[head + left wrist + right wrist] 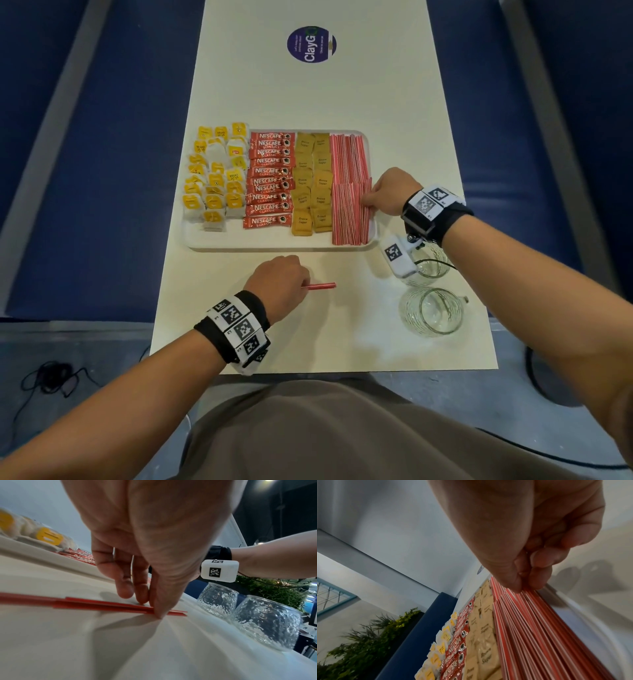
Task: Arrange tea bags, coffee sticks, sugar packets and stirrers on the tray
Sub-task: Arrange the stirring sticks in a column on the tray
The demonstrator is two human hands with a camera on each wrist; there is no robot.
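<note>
A white tray (274, 245) holds yellow-tagged tea bags (214, 178) on the left, then red coffee sticks (270, 178), brown sugar packets (311, 185) and two rows of red-striped stirrers (351, 192) on the right. My right hand (371, 200) is at the tray's right rim. In the right wrist view its curled fingertips (529, 586) pinch the far ends of the near-row stirrers (539, 622). On the table in front of the tray, my left hand (279, 281) pinches a few loose stirrers (323, 286) that lie flat. Its thumb and fingers (140, 596) press those loose stirrers (102, 605).
Two empty textured glasses (431, 310) (430, 269) stand on the table to the right, below my right wrist. A round purple sticker (311, 44) marks the far end of the cream table. Blue benches flank both sides. Cables lie on the floor.
</note>
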